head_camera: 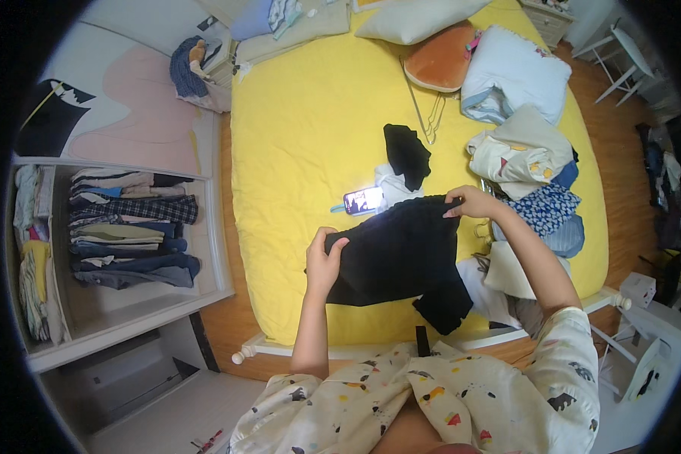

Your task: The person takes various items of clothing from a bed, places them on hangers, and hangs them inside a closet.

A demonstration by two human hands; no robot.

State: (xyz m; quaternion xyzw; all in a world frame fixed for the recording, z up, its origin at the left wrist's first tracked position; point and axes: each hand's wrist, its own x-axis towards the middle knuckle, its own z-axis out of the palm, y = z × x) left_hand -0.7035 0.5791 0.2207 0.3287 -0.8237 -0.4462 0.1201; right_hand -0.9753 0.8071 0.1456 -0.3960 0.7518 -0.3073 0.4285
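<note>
A black garment (397, 249) with a gathered top edge is stretched between my two hands over the yellow bed sheet (295, 130). My left hand (324, 258) pinches its left upper corner, thumb on top. The right upper corner is gripped by my right hand (470, 202). Part of the black cloth hangs lower at the right. Just beyond it lie a lit smartphone (364, 200), a white cloth (394, 184) and a smaller black garment (407, 154). Wire hangers (431, 122) rest farther up the bed.
Piled clothes, including a blue patterned garment (545, 207), run along the bed's right side, below a folded white quilt (513, 68) and an orange cushion (440, 59). At left stands an open wardrobe (221, 238) of hanging clothes. The white bed frame (278, 347) crosses near my body.
</note>
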